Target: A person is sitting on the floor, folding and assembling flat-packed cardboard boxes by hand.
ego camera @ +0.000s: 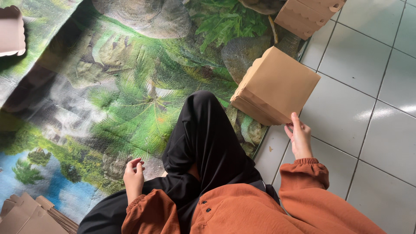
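I sit on a mat printed with green trees, rocks and water, one black-trousered knee raised in front of me. My right hand touches the near corner of a folded brown cardboard box, which stands at the mat's right edge next to the tiles. Its fingers pinch the box's lower corner. My left hand hangs loosely curled by my left thigh, above the mat, with nothing in it. Both sleeves are rust orange.
A second brown box with a scalloped flap lies at the top right. A stack of flat brown cardboard blanks sits at the bottom left. Another cardboard piece shows at the top left. White floor tiles fill the right side.
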